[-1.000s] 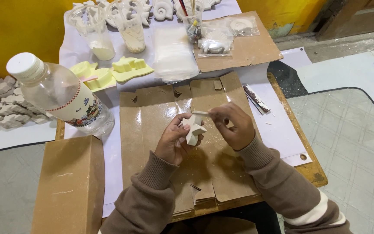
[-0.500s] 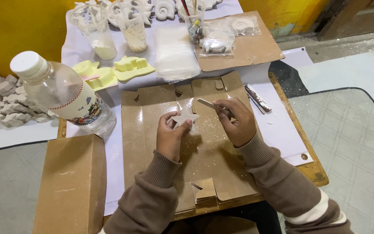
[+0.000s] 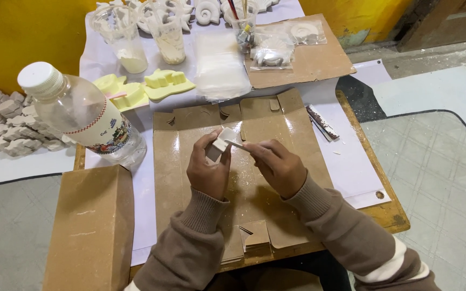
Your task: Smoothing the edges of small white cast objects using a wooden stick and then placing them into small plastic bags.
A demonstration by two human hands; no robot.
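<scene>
My left hand [image 3: 207, 171] holds a small white plaster piece [image 3: 219, 144] upright over a flattened cardboard sheet [image 3: 190, 140]. My right hand [image 3: 280, 168] grips a thin flat stick [image 3: 237, 144] whose tip touches the piece's right edge. White dust lies on the cardboard beneath both hands. Both sleeves are brown knit.
A clear plastic bottle [image 3: 82, 116] with a white cap stands at left. Yellow moulds [image 3: 146, 89], two cups [image 3: 122, 37], a stack of clear bags [image 3: 222, 67] and bagged pieces [image 3: 271, 54] sit behind. A cardboard box [image 3: 90, 226] is front left; a file [image 3: 322, 123] lies right.
The head view has shifted slightly. My left hand has turned the plaster piece, and my right hand has brought the stick closer against it.
</scene>
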